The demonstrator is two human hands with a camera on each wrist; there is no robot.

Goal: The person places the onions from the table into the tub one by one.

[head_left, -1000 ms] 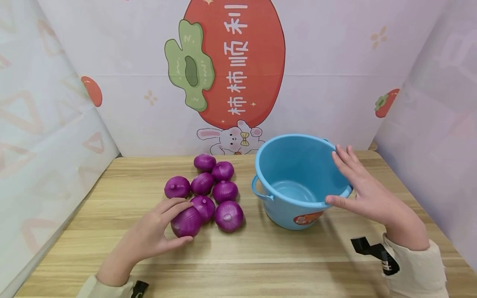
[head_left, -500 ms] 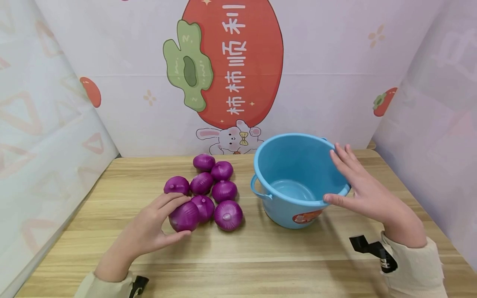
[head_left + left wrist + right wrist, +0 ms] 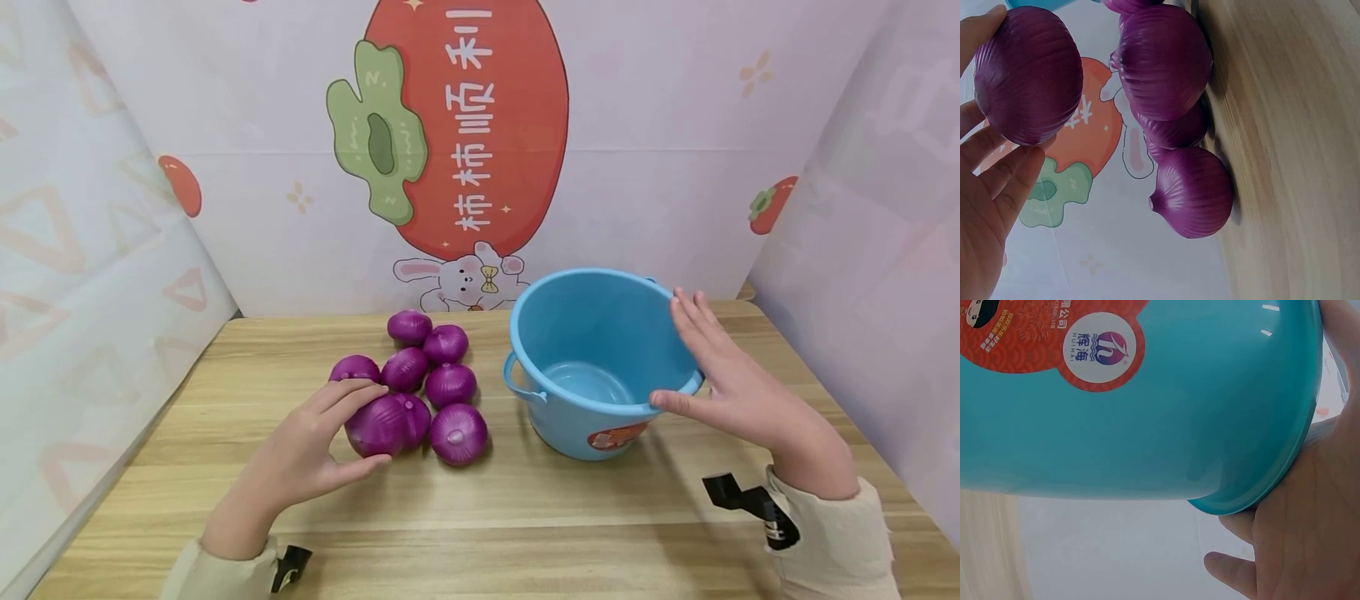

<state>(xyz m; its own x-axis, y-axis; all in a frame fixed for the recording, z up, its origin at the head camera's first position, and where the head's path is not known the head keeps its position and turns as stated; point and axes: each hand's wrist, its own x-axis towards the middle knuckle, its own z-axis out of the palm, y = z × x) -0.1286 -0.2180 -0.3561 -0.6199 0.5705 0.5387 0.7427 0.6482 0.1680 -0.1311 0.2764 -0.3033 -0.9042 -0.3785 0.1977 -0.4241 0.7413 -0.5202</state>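
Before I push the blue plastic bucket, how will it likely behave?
The blue plastic bucket is probably light, since its rim looks thin. It widens upward from a narrower base, so a high push might tip it.

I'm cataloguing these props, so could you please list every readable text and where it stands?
"柿柿顺利": backdrop.
"辉海 HUIHAI": sticker on the bucket.
"限公司": same sticker, cut off.
Other sticker print: too small or blurred to read.
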